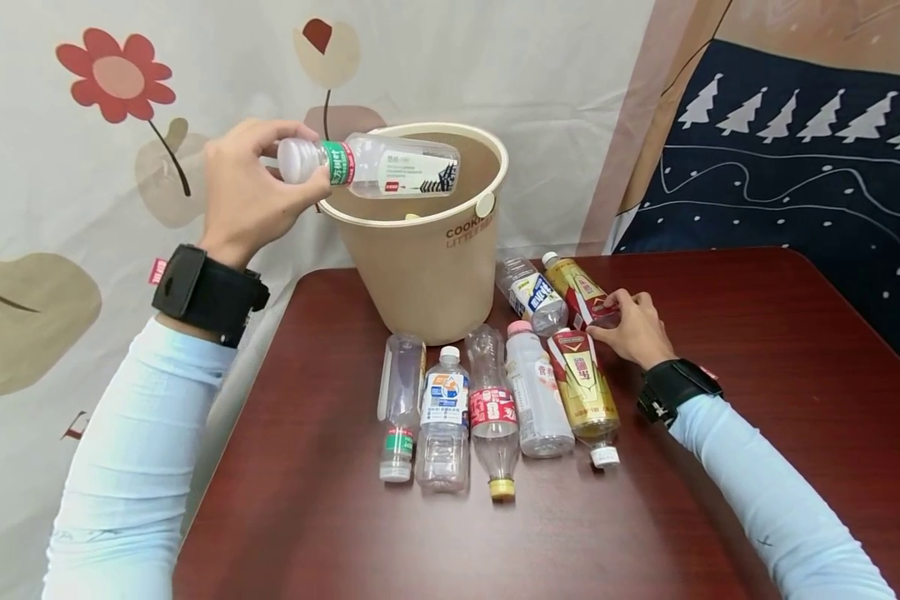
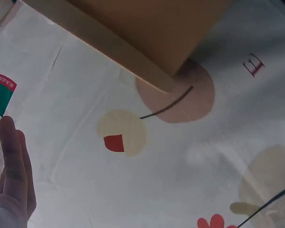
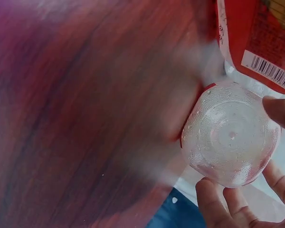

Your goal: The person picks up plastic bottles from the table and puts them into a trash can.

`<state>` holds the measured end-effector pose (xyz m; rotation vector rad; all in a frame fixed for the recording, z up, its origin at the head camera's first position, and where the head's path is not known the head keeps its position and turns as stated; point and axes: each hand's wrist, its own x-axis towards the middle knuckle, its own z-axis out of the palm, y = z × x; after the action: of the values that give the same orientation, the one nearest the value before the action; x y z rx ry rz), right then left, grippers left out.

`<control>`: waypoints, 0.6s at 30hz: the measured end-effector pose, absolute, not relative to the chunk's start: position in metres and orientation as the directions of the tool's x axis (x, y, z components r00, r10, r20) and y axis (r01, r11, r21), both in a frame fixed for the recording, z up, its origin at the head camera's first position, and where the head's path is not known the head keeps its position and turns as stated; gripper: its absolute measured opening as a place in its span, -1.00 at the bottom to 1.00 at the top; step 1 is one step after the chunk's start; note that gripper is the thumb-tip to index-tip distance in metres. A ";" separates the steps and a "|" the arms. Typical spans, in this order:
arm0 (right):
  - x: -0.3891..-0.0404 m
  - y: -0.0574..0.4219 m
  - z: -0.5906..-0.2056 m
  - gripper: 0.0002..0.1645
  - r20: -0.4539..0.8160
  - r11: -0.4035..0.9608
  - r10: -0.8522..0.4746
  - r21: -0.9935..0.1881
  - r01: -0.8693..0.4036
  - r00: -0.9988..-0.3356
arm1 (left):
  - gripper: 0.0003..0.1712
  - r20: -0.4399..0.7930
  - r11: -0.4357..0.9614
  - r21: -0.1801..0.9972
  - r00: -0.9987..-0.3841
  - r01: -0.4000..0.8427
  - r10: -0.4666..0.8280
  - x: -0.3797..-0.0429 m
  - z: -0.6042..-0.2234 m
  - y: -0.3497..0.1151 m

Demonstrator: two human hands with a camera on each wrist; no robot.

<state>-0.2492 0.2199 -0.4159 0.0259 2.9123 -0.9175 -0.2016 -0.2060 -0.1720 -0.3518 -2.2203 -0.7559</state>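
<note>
My left hand [image 1: 258, 187] pinches a clear plastic bottle [image 1: 412, 171] near its white cap, thumb on one side and fingers on the other. The bottle lies sideways above the mouth of a beige bucket [image 1: 427, 279]; its green and red neck label [image 2: 1, 92] shows in the left wrist view. On the table, my right hand [image 1: 636, 329] grips the base end of a gold and red drink bottle [image 1: 576, 282]. That bottle's round clear base [image 3: 230, 135] faces the right wrist camera, with fingers and thumb around it.
Several bottles lie in a row before the bucket, among them a red-labelled one [image 1: 492, 407], a pink-capped one [image 1: 540, 396] and another gold and red one [image 1: 587, 387]. A clear bottle [image 1: 532, 293] lies right of the bucket. Printed cloth [image 1: 555, 92] hangs behind the brown table [image 1: 727, 317].
</note>
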 end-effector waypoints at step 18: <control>-0.250 0.220 -0.425 -0.23 -0.024 0.835 0.021 -0.550 0.031 -0.999 | -0.62 0.488 0.902 0.288 -0.860 0.320 0.149 -0.232 -0.145 -0.190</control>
<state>-0.2496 0.2195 -0.4251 0.0429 2.9927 -0.8975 -0.2317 -0.1900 -0.1446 -0.3402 -2.5995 -0.5022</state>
